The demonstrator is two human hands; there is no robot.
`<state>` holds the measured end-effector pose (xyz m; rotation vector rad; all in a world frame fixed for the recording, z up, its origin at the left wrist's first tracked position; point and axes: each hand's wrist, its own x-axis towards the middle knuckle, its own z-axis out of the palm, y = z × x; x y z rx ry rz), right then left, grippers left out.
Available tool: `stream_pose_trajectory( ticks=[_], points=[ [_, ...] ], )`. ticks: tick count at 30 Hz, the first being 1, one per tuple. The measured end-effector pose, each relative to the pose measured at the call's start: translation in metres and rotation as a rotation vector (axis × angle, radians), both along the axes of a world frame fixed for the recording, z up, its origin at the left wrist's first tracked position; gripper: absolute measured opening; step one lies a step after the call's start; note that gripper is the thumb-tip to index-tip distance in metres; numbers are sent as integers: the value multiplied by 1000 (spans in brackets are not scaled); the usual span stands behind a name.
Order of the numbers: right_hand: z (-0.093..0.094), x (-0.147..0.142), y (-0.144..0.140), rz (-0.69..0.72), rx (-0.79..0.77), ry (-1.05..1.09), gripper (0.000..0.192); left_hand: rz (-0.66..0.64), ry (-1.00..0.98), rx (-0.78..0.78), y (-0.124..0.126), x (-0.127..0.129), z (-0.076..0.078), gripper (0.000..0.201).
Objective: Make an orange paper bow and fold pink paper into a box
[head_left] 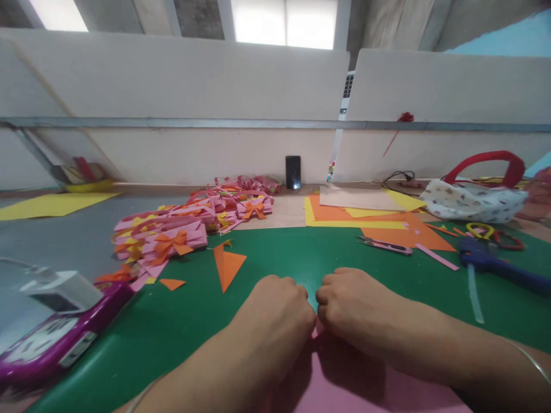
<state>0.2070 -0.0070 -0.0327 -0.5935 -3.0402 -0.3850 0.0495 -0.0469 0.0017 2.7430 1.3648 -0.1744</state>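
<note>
A pink sheet of paper [344, 378] lies in front of me on the green mat [279, 252]. My left hand [278, 310] is closed at its far edge, knuckles up. Close beside it, my right hand [355, 301] is closed too, with a bit of pink paper showing between the two fists. The fingertips are hidden beneath both hands. Left of my left hand lie orange paper scraps [230, 267]. To the right of my right hand lie pink-handled thread snips [385, 245], a narrow pink strip [437, 256] and a blue glue gun [495, 264].
Pink paper bags with orange and yellow bows [172, 241] are heaped at the back left. A purple power strip [69, 338] holds a white charger [62, 292]. Orange and yellow sheets [379, 221], a phone [293, 172] and a red-handled patterned basket [473, 198] stand farther back.
</note>
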Motion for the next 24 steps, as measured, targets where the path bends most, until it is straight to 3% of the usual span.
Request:
stream_pose_trajectory(
  ticks=[9, 13, 17, 18, 20, 24],
  points=[
    [-17, -1, -3, -47, -60, 4, 23, -93, 90, 102, 4, 8, -14, 17],
    [2, -1, -5, -133, -136, -29, 17, 72, -84, -36, 6, 2, -7, 20],
    [29, 9, -1, -263, -226, -59, 11, 145, -287, -165, 19, -30, 9, 16],
    [32, 11, 0, -301, -215, -28, 13, 222, -428, -264, 23, -39, 13, 23],
    [34, 14, 4, -368, -169, 41, 16, 306, -530, -335, 30, -51, 17, 27],
    [30, 14, 6, -428, -213, 24, 15, 400, -405, -191, 34, -49, 11, 17]
  ],
)
